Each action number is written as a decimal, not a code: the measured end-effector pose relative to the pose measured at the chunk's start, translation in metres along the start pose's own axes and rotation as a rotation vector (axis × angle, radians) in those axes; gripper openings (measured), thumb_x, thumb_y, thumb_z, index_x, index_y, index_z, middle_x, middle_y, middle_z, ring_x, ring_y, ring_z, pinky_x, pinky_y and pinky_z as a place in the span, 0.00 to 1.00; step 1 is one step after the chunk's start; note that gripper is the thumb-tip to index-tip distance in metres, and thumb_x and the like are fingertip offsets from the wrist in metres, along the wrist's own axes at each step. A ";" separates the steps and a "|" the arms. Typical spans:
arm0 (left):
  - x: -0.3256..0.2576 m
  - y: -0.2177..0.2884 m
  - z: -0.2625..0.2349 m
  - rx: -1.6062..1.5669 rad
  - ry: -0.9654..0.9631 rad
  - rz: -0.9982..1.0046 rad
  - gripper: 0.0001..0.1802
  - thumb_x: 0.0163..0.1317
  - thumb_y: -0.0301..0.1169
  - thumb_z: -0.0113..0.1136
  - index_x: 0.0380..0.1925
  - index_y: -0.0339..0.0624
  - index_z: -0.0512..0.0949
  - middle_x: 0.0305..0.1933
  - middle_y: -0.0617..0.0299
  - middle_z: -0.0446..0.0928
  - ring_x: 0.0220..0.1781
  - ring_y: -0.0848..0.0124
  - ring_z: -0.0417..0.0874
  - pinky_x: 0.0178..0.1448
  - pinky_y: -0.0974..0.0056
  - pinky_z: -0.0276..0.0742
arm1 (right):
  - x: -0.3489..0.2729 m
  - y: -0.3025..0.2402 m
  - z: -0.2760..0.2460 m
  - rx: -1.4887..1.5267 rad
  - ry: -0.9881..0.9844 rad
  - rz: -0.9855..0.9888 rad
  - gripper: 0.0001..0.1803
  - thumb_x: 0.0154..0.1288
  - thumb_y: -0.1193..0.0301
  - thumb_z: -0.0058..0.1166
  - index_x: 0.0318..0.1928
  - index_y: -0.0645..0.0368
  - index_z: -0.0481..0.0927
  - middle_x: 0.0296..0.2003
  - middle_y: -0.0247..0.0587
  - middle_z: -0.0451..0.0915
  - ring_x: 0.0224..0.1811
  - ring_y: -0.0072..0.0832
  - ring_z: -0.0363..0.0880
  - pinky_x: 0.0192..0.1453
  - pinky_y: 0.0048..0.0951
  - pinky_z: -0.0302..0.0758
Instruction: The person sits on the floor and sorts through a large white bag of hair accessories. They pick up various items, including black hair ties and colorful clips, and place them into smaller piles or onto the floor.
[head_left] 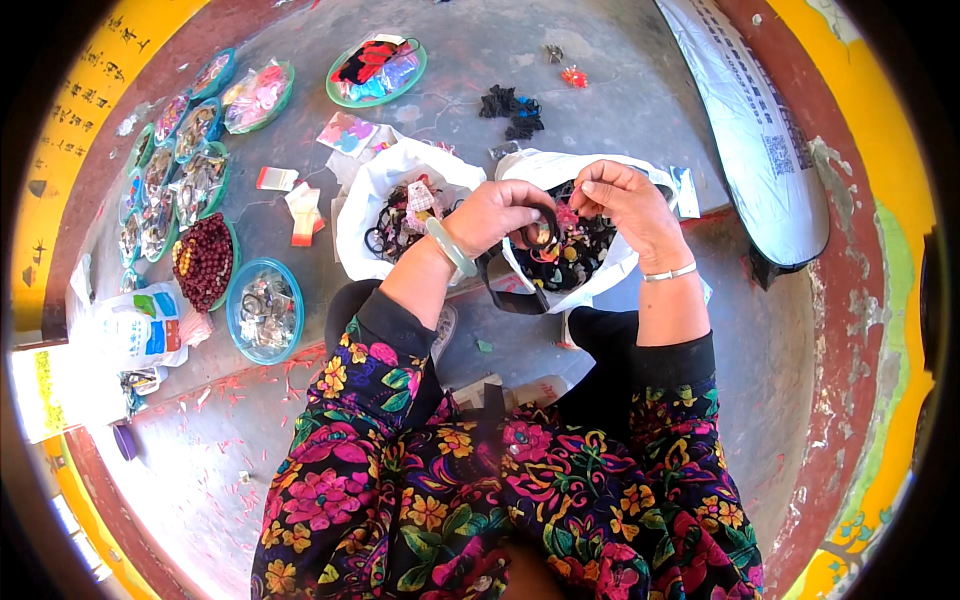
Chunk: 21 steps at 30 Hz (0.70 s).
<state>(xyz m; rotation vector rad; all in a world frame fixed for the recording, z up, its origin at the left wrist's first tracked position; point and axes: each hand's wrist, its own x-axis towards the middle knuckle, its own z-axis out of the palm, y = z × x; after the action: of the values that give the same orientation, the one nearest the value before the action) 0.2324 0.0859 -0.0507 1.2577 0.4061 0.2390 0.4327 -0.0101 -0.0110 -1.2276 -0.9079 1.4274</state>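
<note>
My left hand (497, 212), with a pale bangle at its wrist, is closed on a looped black hair tie (545, 232). Just to its right, my right hand (632, 205) has thumb and fingers pinched together; whatever is between them is too small to make out. Both hands are above the mouth of a white bag (608, 289) filled with dark, mixed hair accessories (568, 262). A black strap (515, 300) hangs over this bag's left edge. Left of it, a second white bag (358, 222) holds more small accessories, partly behind my left hand.
Blue and green baskets of packaged trinkets stand at the left, including a round blue basket (298, 318). Dark red beads (205, 262) are heaped beside it. Farther off are a green basket (334, 88) and black hair ties (512, 108). A long silvery package (755, 140) lies at the right.
</note>
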 end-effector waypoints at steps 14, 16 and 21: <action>0.000 0.004 -0.001 -0.733 0.103 0.143 0.08 0.63 0.29 0.49 0.37 0.36 0.73 0.34 0.57 0.77 0.38 0.68 0.81 0.42 0.65 0.81 | 0.001 -0.002 0.020 -0.152 -0.061 0.136 0.14 0.55 0.73 0.58 0.42 0.65 0.76 0.32 0.30 0.77 0.34 0.15 0.73 0.42 0.17 0.68; -0.001 0.005 -0.001 -0.749 0.082 0.118 0.09 0.62 0.32 0.51 0.35 0.37 0.74 0.33 0.57 0.77 0.38 0.67 0.80 0.44 0.62 0.80 | 0.002 0.001 0.014 -0.095 -0.101 0.121 0.13 0.54 0.75 0.57 0.41 0.65 0.76 0.32 0.30 0.77 0.33 0.16 0.73 0.42 0.17 0.69; -0.003 0.011 0.002 -0.726 0.175 0.077 0.10 0.58 0.35 0.55 0.31 0.39 0.75 0.31 0.56 0.78 0.37 0.65 0.80 0.46 0.59 0.77 | 0.001 0.001 0.012 0.099 -0.075 0.000 0.11 0.52 0.81 0.55 0.38 0.64 0.75 0.31 0.29 0.75 0.32 0.16 0.73 0.41 0.17 0.69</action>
<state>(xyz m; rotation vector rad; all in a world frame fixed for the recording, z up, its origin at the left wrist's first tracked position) 0.2313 0.0861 -0.0388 0.5401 0.3718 0.5128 0.4205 -0.0087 -0.0099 -1.1071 -0.8769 1.5089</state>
